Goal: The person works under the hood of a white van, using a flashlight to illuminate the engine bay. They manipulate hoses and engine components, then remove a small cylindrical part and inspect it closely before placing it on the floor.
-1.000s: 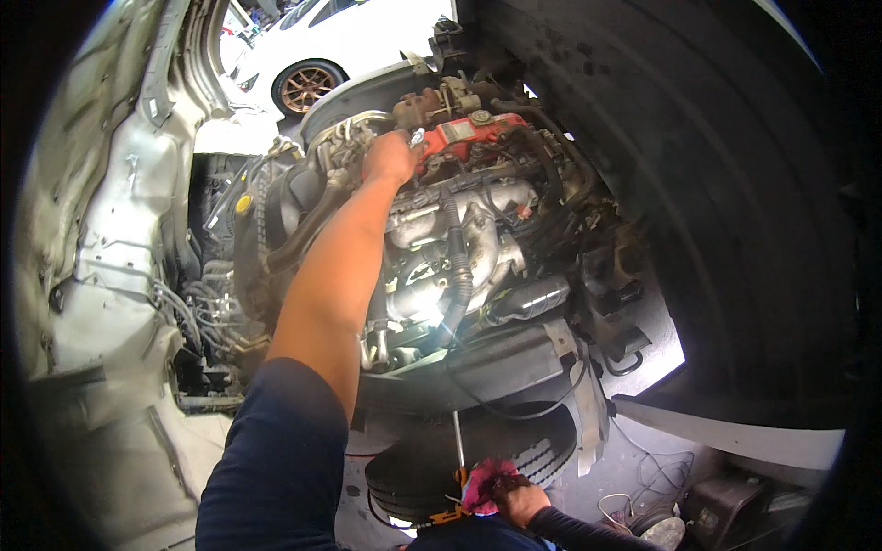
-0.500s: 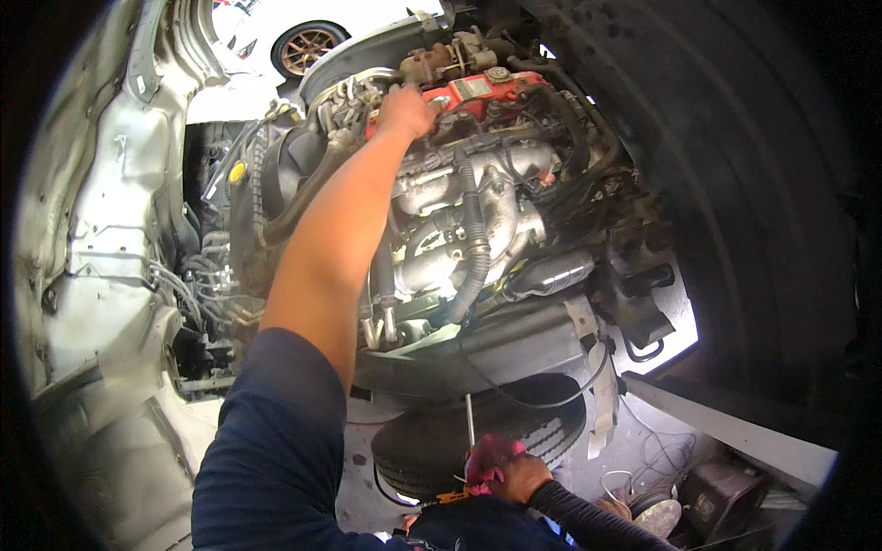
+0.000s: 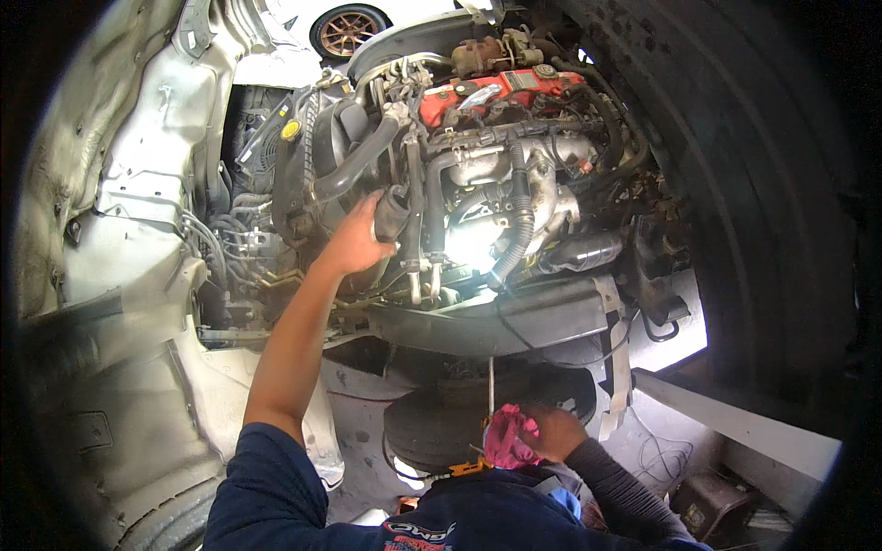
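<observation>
With its bare forearm stretched forward, my left hand [image 3: 354,239] is closed round the upper end of a dark rubber hose [image 3: 392,213] on the left side of the engine. The thumb is on the near side of the hose and the fingers go behind it. My right hand [image 3: 559,433], under a dark sleeve, is low at my front, closed on a crumpled pink rag [image 3: 511,439]. A thin metal rod [image 3: 491,386] stands up from beside the rag; whether the hand also grips it is hidden. The engine's red cover [image 3: 441,107] lies beyond my left hand.
A ribbed hose [image 3: 521,207] crosses the metal intake pipes, near a bright light. Below the engine's front beam [image 3: 478,331] lies a tyre [image 3: 432,427]. A dark panel [image 3: 744,184] rises on the right, pale bodywork [image 3: 138,211] on the left. A cable hangs near the beam.
My left hand has come back from the red cover to the dark hose and closed on it. A shiny object now shows on the cover. The view has shifted; my right hand still holds the rag.
</observation>
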`<control>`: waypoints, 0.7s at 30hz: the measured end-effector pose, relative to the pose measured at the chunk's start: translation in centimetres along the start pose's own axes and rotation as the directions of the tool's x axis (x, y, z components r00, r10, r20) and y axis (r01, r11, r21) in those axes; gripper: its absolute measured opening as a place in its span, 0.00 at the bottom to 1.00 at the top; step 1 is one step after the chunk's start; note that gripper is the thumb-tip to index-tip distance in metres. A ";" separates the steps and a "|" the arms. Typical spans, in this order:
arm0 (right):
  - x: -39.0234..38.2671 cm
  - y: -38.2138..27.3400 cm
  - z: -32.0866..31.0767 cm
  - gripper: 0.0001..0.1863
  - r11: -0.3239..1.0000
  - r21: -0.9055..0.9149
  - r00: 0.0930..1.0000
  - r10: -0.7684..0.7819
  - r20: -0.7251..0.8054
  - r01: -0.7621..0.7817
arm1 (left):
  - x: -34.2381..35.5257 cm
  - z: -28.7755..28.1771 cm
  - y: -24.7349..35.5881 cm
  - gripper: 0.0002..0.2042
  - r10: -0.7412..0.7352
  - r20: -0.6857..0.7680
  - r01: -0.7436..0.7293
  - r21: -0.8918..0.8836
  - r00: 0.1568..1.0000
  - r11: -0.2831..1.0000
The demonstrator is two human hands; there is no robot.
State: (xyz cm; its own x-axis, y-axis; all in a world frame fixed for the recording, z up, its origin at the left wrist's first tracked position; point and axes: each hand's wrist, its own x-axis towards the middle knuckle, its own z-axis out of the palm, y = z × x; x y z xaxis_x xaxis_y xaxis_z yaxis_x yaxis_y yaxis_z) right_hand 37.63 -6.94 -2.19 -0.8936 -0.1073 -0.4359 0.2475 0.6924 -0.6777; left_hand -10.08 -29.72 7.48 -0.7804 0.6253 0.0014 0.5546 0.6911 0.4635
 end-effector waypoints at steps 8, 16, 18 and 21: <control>6.9 -9.3 -9.8 0.21 0.918 -0.042 0.773 -0.356 -0.525 0.395 | 3.4 2.7 -3.8 0.52 -0.158 0.135 0.176 -0.133 0.978 0.975; 5.6 -7.9 -4.2 0.18 0.951 0.072 0.935 -0.280 -0.216 0.301 | -1.9 2.0 -2.9 0.40 -0.032 -0.071 0.022 -0.135 0.997 0.991; 4.0 -5.7 -1.8 0.18 0.964 0.102 0.955 -0.224 -0.194 0.247 | -4.7 1.2 -2.1 0.42 -0.038 0.017 0.040 -0.151 0.999 0.988; 1.5 -2.5 1.0 0.20 0.980 0.166 0.991 -0.090 -0.100 0.106 | -7.0 0.3 -1.1 0.41 -0.023 0.037 0.030 -0.176 0.999 0.984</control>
State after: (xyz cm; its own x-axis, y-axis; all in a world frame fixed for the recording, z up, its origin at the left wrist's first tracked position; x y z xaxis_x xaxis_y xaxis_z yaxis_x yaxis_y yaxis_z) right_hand 36.02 -9.59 -1.74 -0.9451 -0.0976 -0.3120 0.2102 0.5492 -0.8088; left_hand -5.19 -34.78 6.71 -0.7820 0.6218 -0.0419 0.4720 0.6348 0.6118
